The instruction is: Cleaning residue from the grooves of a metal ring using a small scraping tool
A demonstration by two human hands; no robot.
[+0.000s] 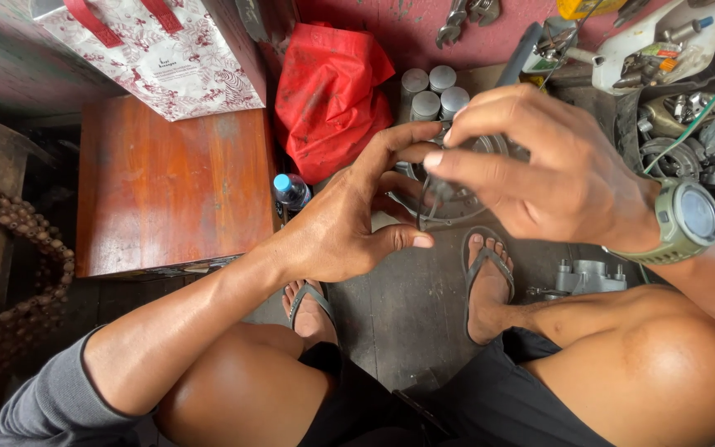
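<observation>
While the person sits low with both knees up over a dark plank floor (pixel 407 323), a reddish wooden box (pixel 171 186) stands at the floor's left side, with a red-patterned white shopping bag (pixel 167 50) resting on its far edge. Just right of the box, a crumpled red plastic bag (pixel 328 95) leans against the red wall, and a blue-capped water bottle (pixel 291 192) stands at the box's near right corner. Four grey cylinders (pixel 429 93) cluster beside the red bag. Engine parts (pixel 688 132) are heaped at the floor's far right corner, and a small grey metal casting (pixel 589 277) lies by the right foot. Between the hands, above the sandalled feet, a thin dark ring-shaped gasket (pixel 434 203) hangs in front of a round metal part (pixel 465 178). The right hand (pixel 539 170), wearing a green wristwatch (pixel 688 217), pinches the gasket's top between thumb and fingertips. The left hand (pixel 349 215) is spread loosely, its forefinger touching the gasket's upper edge.
</observation>
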